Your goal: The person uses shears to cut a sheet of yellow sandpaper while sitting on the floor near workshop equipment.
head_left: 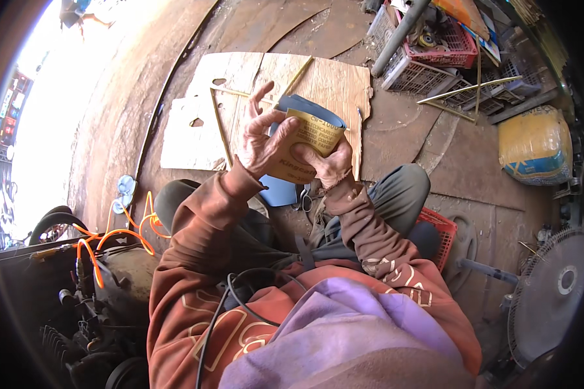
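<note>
A sheet of sandpaper (pixel 308 146), tan with dark print on its back and blue-grey on its grit side, is bent into a curve in front of me. My right hand (pixel 331 161) grips its lower right part, thumb pressed on the printed back. At the left edge my left hand (pixel 261 139) pinches it with the thumb in front, while some fingers stick up and apart. Below the hands, between my legs, lies another blue-grey sheet (pixel 280 192). Next to it are scissors (pixel 303 198), partly hidden.
A pale wooden board (pixel 194 139) with thin wooden strips (pixel 220 126) lies beyond my hands. Plastic crates (pixel 428 74) and a yellow-taped bundle (pixel 535 146) stand at right, above a fan (pixel 551 292). An orange hose (pixel 120 233) loops at left beside machinery. A red basket (pixel 440 236) is by my right knee.
</note>
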`<state>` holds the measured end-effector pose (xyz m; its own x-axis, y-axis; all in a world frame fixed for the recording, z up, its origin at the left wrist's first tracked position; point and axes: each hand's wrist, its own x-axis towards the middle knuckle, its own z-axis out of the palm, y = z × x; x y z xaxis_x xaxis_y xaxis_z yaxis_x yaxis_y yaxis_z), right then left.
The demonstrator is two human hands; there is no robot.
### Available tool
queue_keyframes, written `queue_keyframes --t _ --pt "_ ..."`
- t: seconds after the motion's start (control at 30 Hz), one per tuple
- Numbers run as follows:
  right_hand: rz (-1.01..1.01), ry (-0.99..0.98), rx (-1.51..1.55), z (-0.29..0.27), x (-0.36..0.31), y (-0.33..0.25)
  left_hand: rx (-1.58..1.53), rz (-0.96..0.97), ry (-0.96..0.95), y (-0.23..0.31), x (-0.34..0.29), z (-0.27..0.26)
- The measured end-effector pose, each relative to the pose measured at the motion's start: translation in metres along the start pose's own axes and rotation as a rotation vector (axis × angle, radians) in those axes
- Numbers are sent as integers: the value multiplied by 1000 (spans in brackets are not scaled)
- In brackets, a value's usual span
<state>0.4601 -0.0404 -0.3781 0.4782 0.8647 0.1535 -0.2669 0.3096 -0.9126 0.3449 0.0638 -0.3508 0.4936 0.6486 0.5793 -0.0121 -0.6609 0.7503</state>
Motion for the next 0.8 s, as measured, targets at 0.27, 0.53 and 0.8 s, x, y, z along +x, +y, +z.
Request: queue_keyframes --t 0.27,0.53,0.8 --pt "-87 -122 -46 -4 7 15 -573 -307 -13 -22 -23 25" --pt "-41 -24 -21 2 1 13 -596 -408 -34 -14 -19 21" --pt "60 114 -153 3 -2 10 -669 -258 35 3 -10 19"
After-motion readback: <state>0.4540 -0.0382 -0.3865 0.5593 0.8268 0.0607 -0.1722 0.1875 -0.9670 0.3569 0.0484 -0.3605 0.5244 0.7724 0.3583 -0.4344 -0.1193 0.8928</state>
